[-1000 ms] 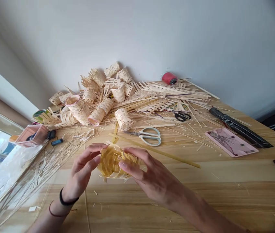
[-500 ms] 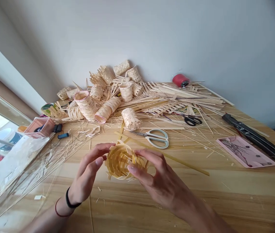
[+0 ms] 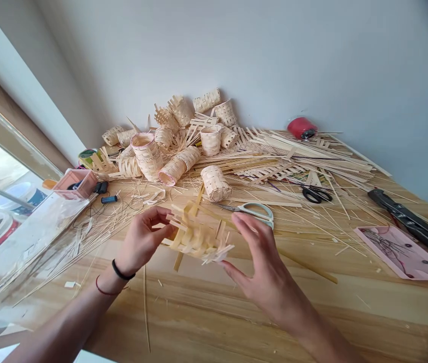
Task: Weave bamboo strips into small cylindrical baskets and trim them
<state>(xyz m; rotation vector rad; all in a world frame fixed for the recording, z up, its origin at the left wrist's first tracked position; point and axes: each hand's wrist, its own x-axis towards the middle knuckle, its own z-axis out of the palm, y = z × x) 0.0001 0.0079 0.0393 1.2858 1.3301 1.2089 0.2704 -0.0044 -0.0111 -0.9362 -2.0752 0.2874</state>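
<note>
A small woven basket [image 3: 198, 237] of yellow and pale strips is tipped on its side above the table, slightly blurred, with loose strip ends sticking out. My left hand [image 3: 147, 234] pinches its left end between thumb and fingers. At its right end my right hand [image 3: 255, 247] has thumb and fingers spread apart; the thumb tip is close to the white strip ends, and I cannot tell whether it touches them. White-handled scissors [image 3: 261, 207] lie just behind my right hand. Below and behind the basket a long yellow strip [image 3: 308, 267] lies on the wood.
Several pale woven baskets [image 3: 147, 156] are heaped by the wall among loose strips [image 3: 312, 148]. Black-handled scissors [image 3: 316, 194], a red thread spool [image 3: 302, 128] and a pink tray [image 3: 403, 252] with thin wires are on the right. A pink box [image 3: 75, 184] stands at left.
The basket has turned from its opening facing me to lying sideways. My right hand has come off its rim and spread. The view has shifted left.
</note>
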